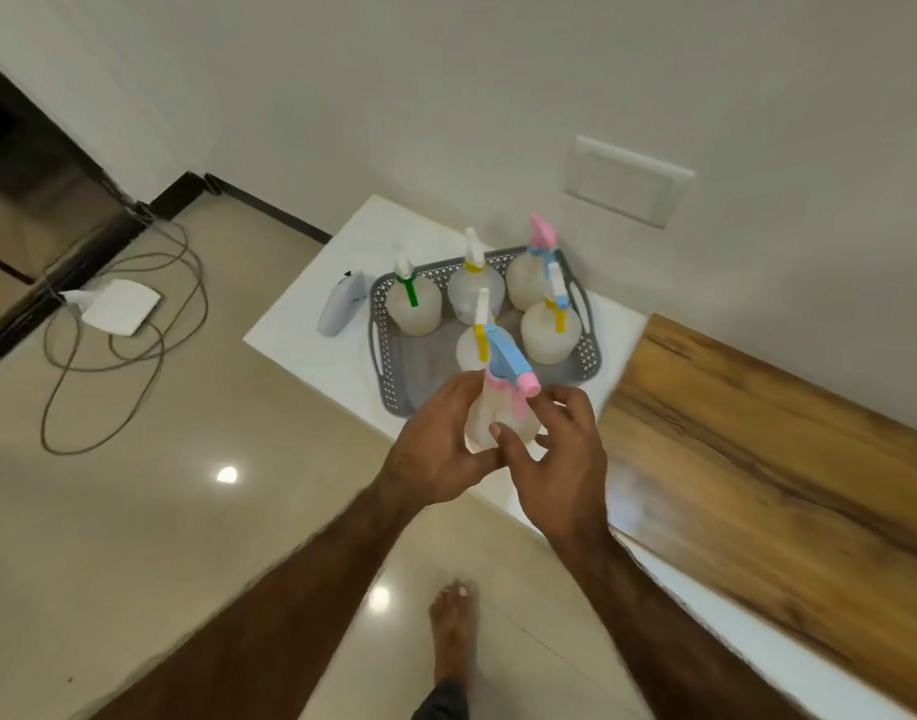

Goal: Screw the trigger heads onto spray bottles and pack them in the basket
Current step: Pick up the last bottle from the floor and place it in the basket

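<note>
A translucent spray bottle [490, 415] with a blue and pink trigger head [508, 366] is held upright just in front of the grey perforated basket [389, 356]. My left hand [435, 449] grips the bottle's body from the left. My right hand [560, 454] is at the bottle's right side, fingers spread and touching it, thumb across the front. Inside the basket stand several bottles with heads on: one with a green trigger [412, 304], yellow-trimmed ones [474, 288], [550, 330] and a pink-topped one [537, 267] at the back right.
The basket rests on a white counter [311, 330] against the wall. A pale grey device [342, 304] lies left of the basket. A wooden surface [757, 449] runs along the right. Cables and a white box [119, 306] lie on the tiled floor. My bare foot [451, 631] shows below.
</note>
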`<state>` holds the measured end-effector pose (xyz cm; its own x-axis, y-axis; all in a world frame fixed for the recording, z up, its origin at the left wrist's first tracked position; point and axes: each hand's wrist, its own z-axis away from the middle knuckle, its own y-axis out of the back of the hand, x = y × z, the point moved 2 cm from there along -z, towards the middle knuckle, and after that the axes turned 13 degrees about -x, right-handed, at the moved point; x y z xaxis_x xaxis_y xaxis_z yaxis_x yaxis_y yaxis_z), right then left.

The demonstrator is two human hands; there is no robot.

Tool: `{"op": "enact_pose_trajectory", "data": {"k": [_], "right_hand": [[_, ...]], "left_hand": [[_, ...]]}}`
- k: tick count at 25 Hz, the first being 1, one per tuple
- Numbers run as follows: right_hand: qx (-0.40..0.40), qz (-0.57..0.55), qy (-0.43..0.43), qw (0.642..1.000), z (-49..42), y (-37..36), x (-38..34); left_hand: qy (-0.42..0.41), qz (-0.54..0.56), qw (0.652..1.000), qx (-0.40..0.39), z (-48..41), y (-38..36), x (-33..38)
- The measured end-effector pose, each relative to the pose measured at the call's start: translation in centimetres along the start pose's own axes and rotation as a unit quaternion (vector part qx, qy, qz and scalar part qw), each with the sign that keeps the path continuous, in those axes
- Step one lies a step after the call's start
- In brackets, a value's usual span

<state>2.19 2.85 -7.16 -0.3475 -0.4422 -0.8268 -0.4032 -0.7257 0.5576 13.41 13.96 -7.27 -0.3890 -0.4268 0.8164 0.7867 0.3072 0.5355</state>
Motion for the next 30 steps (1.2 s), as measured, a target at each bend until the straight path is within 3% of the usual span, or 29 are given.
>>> {"op": "enact_pose_trajectory", "data": {"k": [5, 11, 14, 21, 27, 30], "right_hand": [[-0.029, 0.059, 0.014, 0.998, -4.9, -6.5, -4.7], [-0.082, 0.105, -0.047, 0.99, -9.9, -11.9, -4.6], [-0.086, 0.123, -0.07, 0.986, -11.9, -13.4, -3.7], [-0.116, 0.113, -0.102, 0.981, -13.2, -15.4, -1.4], [-0.173, 0.114, -0.121, 0.971, -13.2, -15.3, -0.5], [-0.149, 0.099, -0.102, 0.979, -11.9, -14.0, -0.6]], "left_hand": [[0.054, 0.014, 0.998, 0.033, 0.0, 6.1, -6.2], [0.103, -0.013, 0.995, 0.005, -3.9, 9.0, -11.8], [0.108, -0.094, 0.989, -0.023, -5.9, 9.5, -13.6], [0.106, -0.215, 0.97, -0.033, -7.7, 8.5, -16.4], [0.126, -0.228, 0.965, -0.034, -7.9, 7.9, -16.7], [0.12, -0.235, 0.964, -0.009, -7.1, 8.1, -16.6]]}}
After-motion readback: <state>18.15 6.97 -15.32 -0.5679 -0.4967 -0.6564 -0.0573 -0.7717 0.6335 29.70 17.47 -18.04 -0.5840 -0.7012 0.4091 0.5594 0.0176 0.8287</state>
